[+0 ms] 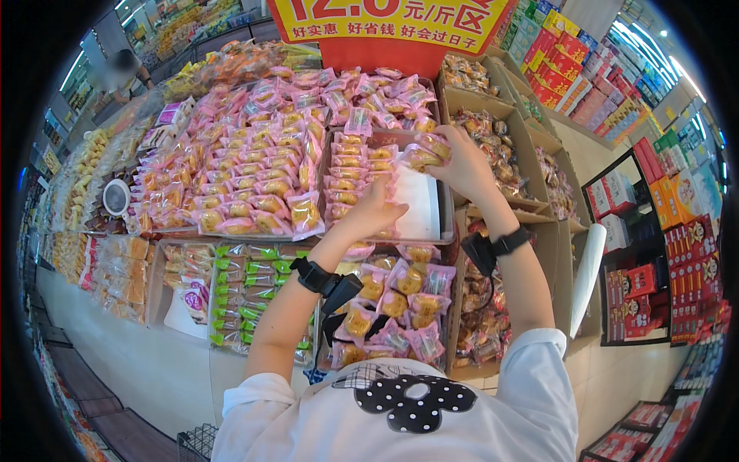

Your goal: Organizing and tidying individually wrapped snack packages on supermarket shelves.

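Note:
My right hand (463, 163) grips a couple of pastries (423, 151) in clear-and-pink wrappers, above the bare white bottom of a shallow tray (418, 206). On the tray's left side, wrapped pastries (346, 173) stand in tight rows. My left hand (371, 213) rests at these rows, a finger pointing away from me and the thumb out to the right. It appears open and holds nothing I can see; its other fingers are partly hidden. Each of my wrists wears a black strap with a small black device.
More pink-wrapped pastries (258, 181) fill the tray at left, and loose ones (408, 296) lie nearest my body. Cardboard boxes (504, 196) of wrapped snacks stand at right beside a white roll (589, 277). A red-and-yellow sign (392, 31) rises behind. Someone (127, 77) stands far left.

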Action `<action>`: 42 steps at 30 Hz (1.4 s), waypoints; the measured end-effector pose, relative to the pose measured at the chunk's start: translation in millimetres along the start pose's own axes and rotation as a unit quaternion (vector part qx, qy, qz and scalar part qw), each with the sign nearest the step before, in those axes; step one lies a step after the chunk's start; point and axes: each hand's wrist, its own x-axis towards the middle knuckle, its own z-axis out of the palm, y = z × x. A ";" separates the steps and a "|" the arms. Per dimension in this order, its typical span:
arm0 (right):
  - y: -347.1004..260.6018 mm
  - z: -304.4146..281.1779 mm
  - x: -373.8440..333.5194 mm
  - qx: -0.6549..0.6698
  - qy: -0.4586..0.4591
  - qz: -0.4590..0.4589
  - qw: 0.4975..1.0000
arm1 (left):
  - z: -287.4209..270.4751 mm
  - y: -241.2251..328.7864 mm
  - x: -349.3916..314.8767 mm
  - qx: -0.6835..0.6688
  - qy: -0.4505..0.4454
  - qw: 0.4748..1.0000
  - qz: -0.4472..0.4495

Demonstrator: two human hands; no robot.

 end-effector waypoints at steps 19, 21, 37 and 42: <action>146.5 106.9 85.8 -0.261 0.007 0.004 0.965 | -16.3 -66.2 133.4 0.525 0.043 0.850 -0.019; 147.3 106.1 86.2 -0.262 0.000 -0.029 0.965 | -18.3 -71.7 133.6 0.526 0.066 0.848 0.012; 161.6 149.8 128.9 -0.041 -0.141 -0.102 0.984 | -26.3 -50.1 121.0 0.455 -0.048 0.887 -0.067; 168.9 168.8 127.3 0.037 -0.070 -0.117 0.990 | -16.1 -54.5 110.2 0.560 0.052 0.827 0.017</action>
